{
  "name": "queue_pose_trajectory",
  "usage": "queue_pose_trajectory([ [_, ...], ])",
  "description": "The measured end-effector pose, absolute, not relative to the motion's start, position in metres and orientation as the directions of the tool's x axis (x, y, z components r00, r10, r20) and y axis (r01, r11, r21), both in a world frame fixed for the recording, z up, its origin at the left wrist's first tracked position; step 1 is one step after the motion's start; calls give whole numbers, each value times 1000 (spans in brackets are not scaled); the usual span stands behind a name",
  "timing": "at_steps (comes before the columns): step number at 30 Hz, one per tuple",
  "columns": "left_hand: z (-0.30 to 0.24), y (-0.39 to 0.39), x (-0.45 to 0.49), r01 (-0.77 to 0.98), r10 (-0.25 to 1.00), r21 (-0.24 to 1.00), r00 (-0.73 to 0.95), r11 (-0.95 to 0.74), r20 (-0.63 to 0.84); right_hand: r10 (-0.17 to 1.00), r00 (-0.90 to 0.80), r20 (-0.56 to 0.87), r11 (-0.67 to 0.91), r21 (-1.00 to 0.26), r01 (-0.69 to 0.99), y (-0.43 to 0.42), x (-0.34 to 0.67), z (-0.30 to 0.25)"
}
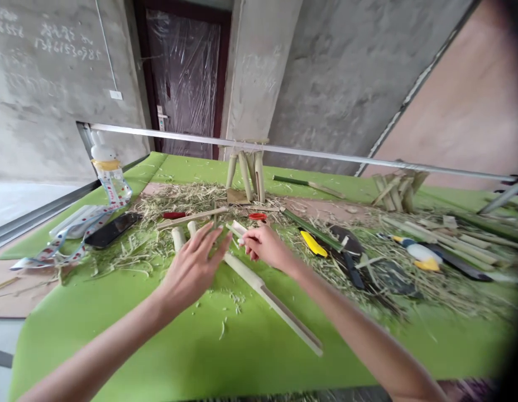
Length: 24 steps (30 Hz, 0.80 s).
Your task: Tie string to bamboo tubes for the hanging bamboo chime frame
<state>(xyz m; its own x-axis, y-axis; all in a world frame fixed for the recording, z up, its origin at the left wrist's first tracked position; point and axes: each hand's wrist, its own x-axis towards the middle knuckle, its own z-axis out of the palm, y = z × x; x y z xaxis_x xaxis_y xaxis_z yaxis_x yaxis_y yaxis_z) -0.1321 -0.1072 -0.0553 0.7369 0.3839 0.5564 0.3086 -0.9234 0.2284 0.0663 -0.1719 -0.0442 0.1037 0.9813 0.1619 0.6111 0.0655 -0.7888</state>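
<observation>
Right grip [266,245] pinched round a bamboo piece [239,226], left grip [195,255] spread (any hold hidden), inside the table's [158,363] near edge

Shows a slim, bare left forearm [112,329] toward eight o'clock, a matching right forearm [346,310] toward five; ends in bare left hand [195,258] and right hand [265,245], slender-fingered

Raw cement walls [338,72], a plastic-wrapped door [181,78] and heaped shavings [186,196] suggest a workshop in an unfinished room.
</observation>
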Motion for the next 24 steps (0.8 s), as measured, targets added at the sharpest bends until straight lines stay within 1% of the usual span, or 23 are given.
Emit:
queue_pose_trajectory([
  [1,-63,-113,-133,335,335,99,784,-937,523,985,85,148,64,-782,620,-179,62,-49],
  [2,-69,-117,-132,350,317,13,831,-937,458,987,69,145,69,-773,631,-185,57,-53],
  [3,-75,-119,-131,362,323,-34,867,-932,379,988,56,146,77,-764,640,-191,51,-57],
  [4,-80,-121,-129,372,339,-54,890,-927,303,989,43,141,81,-758,647,-196,47,-61],
  [6,-89,-124,-127,387,370,-49,906,-921,205,994,6,111,81,-758,648,-204,45,-68],
  [8,-96,-128,-130,397,386,-29,904,-917,182,995,5,95,69,-754,653,-208,59,-73],
  [9,-98,-131,-133,409,399,-19,898,-912,183,994,40,102,49,-739,672,-209,73,-75],
  [10,-100,-133,-138,430,422,-9,889,-903,179,983,127,130,1,-701,713,-208,91,-76],
  [11,-101,-135,-143,457,450,2,876,-890,171,950,267,159,-106,-642,759,-207,111,-77],
  [12,-102,-137,-150,482,478,13,863,-876,162,884,434,176,-276,-554,785,-206,134,-78],
  [13,-102,-138,-157,504,502,26,851,-863,155,782,603,157,-496,-429,755,-204,156,-79],
  [14,-102,-139,-164,523,523,41,839,-851,151,682,724,101,-675,-296,676,-202,177,-81],
  [15,-102,-138,-171,542,544,55,826,-838,149,641,764,69,-729,-256,635,-200,194,-83],
  [17,-103,-136,-184,580,584,75,797,-811,154,612,791,0,-771,-222,597,-195,219,-86],
  [19,-106,-134,-196,611,615,79,769,-787,175,608,790,-75,-783,-220,582,-188,229,-88],
  [22,-111,-131,-213,619,623,95,751,-779,218,582,791,-188,-810,-221,543,-178,232,-87],
  [24,-113,-129,-225,614,624,123,745,-779,236,568,793,-222,-819,-243,519,-174,231,-84],
])
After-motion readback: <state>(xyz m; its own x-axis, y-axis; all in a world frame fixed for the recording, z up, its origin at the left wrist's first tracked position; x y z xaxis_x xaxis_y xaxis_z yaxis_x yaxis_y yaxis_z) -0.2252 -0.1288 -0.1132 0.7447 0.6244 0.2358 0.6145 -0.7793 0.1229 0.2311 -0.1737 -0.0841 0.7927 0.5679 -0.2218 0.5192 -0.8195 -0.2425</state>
